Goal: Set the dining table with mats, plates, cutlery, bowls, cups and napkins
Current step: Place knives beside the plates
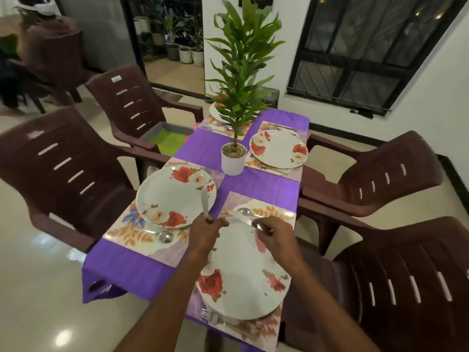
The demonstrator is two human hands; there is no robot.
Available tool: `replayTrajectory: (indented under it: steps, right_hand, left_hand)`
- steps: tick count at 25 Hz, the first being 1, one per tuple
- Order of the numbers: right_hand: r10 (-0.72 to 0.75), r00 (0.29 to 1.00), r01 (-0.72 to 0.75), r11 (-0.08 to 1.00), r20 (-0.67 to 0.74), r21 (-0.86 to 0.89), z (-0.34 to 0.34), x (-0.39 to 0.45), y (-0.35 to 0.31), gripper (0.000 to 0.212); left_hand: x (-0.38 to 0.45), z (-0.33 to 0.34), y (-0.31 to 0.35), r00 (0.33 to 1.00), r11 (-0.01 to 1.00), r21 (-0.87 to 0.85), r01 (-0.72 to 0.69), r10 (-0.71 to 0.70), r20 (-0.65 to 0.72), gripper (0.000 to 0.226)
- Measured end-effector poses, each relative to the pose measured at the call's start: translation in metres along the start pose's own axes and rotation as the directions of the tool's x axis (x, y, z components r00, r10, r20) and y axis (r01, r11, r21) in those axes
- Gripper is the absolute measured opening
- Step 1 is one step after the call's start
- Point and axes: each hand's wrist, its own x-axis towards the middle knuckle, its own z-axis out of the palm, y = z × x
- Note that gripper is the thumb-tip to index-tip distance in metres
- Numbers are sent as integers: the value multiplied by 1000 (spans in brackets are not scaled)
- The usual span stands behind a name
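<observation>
Chair (pixel 132 102) sticker unreadable; left hand (pixel 205 231) grips knife (pixel 204 201).

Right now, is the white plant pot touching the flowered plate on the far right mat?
Apart. The head view shows a strip of mat and purple tablecloth between the plant pot and the plate.

Dim indoor light, blurred, warped edges
</observation>
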Motion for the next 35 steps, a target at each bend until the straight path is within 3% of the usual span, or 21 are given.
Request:
replayTrajectory:
  steps: [7, 11, 15, 21, 35]
  right_hand:
    - [205, 976, -213, 968, -75, -132, 36, 116, 84, 34]
    - [256, 966, -245, 944, 26, -220, 49, 166, 117, 32]
    - [249, 958, -190, 924, 145, -332, 55, 193, 135, 33]
    - [156, 964, -56, 911, 215, -409, 56, 192, 142, 31]
    - [105, 969, 7, 891, 222, -453, 65, 178, 146, 34]
  left_hand:
    - [86, -13, -6, 998, 977, 200, 67, -65, -18, 32]
    - [114, -16, -16, 994, 974, 197, 110, -111, -6, 23]
    - [130, -16, -23, 990, 972, 193, 136, -138, -1, 19]
    - [143, -18, -28, 984, 964, 202, 175, -179, -1, 19]
    - [144, -24, -32, 974, 957, 199, 209, -222, 47, 24]
